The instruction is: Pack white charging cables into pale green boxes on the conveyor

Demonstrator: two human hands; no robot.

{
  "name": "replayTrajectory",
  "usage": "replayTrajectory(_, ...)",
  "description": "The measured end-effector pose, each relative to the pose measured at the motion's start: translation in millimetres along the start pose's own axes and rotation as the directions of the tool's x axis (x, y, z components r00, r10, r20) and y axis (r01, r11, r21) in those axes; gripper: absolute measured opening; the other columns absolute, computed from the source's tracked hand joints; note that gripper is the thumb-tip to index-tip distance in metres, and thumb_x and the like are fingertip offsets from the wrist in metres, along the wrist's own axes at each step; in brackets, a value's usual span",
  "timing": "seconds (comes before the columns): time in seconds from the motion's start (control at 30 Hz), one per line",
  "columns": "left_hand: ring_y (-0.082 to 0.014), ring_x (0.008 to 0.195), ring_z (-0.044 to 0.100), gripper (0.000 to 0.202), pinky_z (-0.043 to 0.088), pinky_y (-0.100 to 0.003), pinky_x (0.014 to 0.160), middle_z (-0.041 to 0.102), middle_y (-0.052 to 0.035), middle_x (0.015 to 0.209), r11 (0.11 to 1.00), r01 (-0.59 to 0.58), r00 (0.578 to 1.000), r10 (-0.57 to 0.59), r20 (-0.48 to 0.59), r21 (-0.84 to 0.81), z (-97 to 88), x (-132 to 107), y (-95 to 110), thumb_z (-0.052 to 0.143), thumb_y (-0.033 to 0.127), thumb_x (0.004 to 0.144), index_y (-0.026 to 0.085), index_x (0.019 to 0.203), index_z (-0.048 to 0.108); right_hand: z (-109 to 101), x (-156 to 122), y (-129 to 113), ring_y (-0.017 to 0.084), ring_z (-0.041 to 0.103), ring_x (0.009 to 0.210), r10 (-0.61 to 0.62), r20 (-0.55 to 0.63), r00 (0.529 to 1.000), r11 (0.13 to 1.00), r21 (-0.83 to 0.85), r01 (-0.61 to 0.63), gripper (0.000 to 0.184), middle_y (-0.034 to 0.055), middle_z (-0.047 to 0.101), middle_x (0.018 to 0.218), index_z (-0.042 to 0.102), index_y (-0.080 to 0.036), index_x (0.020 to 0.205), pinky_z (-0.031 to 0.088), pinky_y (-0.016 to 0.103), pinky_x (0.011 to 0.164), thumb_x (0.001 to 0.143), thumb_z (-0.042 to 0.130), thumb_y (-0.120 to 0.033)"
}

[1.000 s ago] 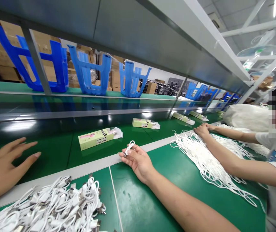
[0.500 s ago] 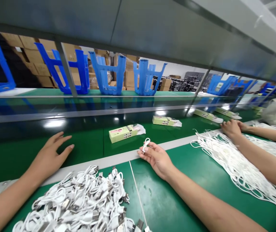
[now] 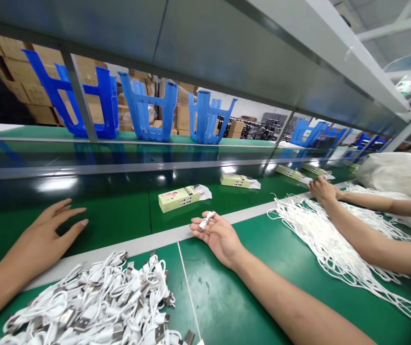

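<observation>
My right hand (image 3: 221, 238) is turned palm up over the grey edge strip, holding a short white USB cable (image 3: 205, 221) at its fingers, the metal plug showing. Just beyond it on the green belt lies a light green box (image 3: 179, 197), with clear plastic sticking out of its open end. My left hand (image 3: 49, 237) hovers above the belt at the left, fingers apart and nothing in it. Between my arms, a heap of white USB cables (image 3: 97, 302) is spread on the green table.
More green boxes (image 3: 237, 180) lie further along the belt (image 3: 119, 206). At right, another person's hands (image 3: 323, 189) reach to the belt past a pile of white cords (image 3: 320, 235). A grey shelf (image 3: 205, 52) overhangs; upturned blue stools (image 3: 147, 108) stand behind.
The view has swung right, so most things sit further left. In my right hand the cable has tipped from loop upward to lying across the fingers. My left hand stays open.
</observation>
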State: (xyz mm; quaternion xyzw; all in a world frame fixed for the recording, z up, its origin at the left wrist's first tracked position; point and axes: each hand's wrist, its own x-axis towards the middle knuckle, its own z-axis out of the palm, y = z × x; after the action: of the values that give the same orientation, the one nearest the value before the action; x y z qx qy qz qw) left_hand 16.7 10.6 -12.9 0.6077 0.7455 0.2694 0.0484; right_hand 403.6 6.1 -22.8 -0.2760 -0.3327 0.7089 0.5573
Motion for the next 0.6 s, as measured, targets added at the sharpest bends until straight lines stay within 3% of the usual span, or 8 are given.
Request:
replayTrajectory(0.17, -0.0177, 0.078, 0.064, 0.053, 0.052, -0.042, 0.087, 0.037, 0.0141, 0.147, 1.0, -0.01, 0.996, 0.008, -0.084, -0.021, 4.6, 4.0, -6.6, 0.046, 0.073, 0.082, 0.034, 0.113, 0.065, -3.6, 2.7, 4.8, 0.017, 0.064, 0.072, -0.083, 0.01, 0.997, 0.996, -0.016, 0.083, 0.044, 0.0046, 0.069, 0.079, 0.053, -0.016, 0.101, 0.048, 0.029, 0.07, 0.066, 0.078, -0.012)
replayTrajectory(0.3, -0.0151, 0.072, 0.064, 0.052, 0.053, -0.038, 0.081, 0.04, 0.0144, 0.145, 1.0, -0.016, 0.994, 0.015, -0.105, -0.011, 6.0, 5.4, -8.2, 0.049, 0.073, 0.08, 0.034, 0.11, 0.067, -3.0, 3.0, 5.0, 0.015, 0.061, 0.068, -0.099, 0.019, 0.995, 0.995, -0.029, 0.099, 0.043, 0.0032, 0.067, 0.075, 0.053, -0.016, 0.101, 0.045, 0.026, 0.066, 0.066, 0.079, -0.014)
replayTrajectory(0.6, -0.0187, 0.086, 0.063, 0.056, 0.05, -0.034, 0.08, 0.029, 0.0143, 0.152, 0.999, 0.023, 0.999, -0.024, 0.032, 0.029, -2.2, 6.3, -4.8, 0.046, 0.072, 0.082, 0.033, 0.119, 0.061, -4.3, 2.3, 6.9, 0.018, 0.064, 0.073, -0.104, 0.08, 0.991, 0.993, -0.041, 0.108, 0.043, 0.005, 0.069, 0.077, 0.05, -0.018, 0.101, 0.048, 0.03, 0.071, 0.07, 0.079, -0.016)
